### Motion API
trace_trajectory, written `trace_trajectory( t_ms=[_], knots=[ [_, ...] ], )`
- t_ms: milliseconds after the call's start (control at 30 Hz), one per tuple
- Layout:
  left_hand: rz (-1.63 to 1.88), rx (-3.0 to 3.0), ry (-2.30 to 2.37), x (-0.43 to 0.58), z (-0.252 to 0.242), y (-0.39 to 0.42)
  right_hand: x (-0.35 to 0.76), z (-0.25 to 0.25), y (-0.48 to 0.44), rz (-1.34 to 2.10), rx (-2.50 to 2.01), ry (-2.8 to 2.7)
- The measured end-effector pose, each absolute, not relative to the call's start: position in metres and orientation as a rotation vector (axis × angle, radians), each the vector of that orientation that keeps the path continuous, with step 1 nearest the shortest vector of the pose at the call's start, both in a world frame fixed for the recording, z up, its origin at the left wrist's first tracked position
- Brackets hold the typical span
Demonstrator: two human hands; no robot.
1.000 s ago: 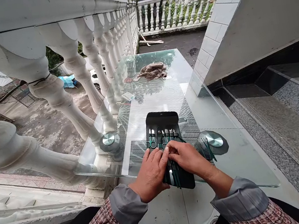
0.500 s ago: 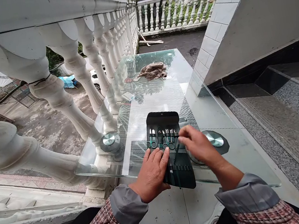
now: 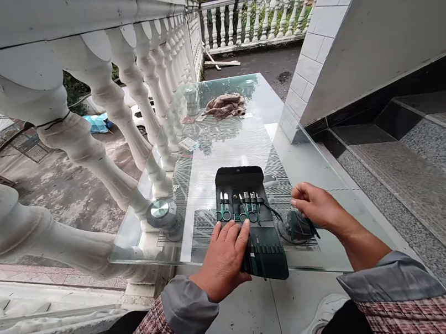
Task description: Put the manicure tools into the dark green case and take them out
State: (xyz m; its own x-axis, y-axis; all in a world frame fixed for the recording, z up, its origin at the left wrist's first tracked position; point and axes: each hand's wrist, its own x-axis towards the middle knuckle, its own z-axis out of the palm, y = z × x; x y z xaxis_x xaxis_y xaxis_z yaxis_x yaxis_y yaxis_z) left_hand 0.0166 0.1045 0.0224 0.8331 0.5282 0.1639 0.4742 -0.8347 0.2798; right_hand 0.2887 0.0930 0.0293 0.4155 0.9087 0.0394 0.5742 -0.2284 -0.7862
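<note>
A black manicure kit case [image 3: 238, 173] lies unfolded at the near end of the glass table. Small scissors [image 3: 223, 211], nail clippers [image 3: 247, 201] and other green-handled tools sit in its loops. My left hand [image 3: 224, 256] rests with fingers spread on the case's left side, pressing its lower half. A thin dark strap [image 3: 271, 210] curves out from the case's right edge. Right of the case, above the table, my right hand [image 3: 316, 206] is closed in a pinch. A slim dark green piece [image 3: 314, 229] shows below its fingers; its kind is unclear.
The glass table [image 3: 315, 170] has round metal-topped supports [image 3: 162, 208]. A crumpled brown cloth [image 3: 224, 106] and a small card [image 3: 188, 145] lie farther back. A white balustrade [image 3: 106, 145] runs along the left; stone steps [image 3: 398, 163] rise on the right.
My right hand has moved right, away from the case's edge, with the slim dark green piece. The strap now sticks out at the case's right. My left hand stays on the case.
</note>
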Motion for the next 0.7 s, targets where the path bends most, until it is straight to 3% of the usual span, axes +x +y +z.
trace_trajectory(
  t_ms=[233,467,700],
  knots=[
    [0.331,2.794,0.779,0.017,0.024,0.103,0.249,0.047,0.089,0.457,-1.899,-1.321],
    [0.342,2.807,0.768,0.017,0.023,0.104,0.201,0.056,0.074,0.81,-1.787,-1.704],
    [0.331,2.793,0.778,0.018,0.023,0.105,0.192,0.049,0.075,0.796,-1.777,-1.662]
  ],
)
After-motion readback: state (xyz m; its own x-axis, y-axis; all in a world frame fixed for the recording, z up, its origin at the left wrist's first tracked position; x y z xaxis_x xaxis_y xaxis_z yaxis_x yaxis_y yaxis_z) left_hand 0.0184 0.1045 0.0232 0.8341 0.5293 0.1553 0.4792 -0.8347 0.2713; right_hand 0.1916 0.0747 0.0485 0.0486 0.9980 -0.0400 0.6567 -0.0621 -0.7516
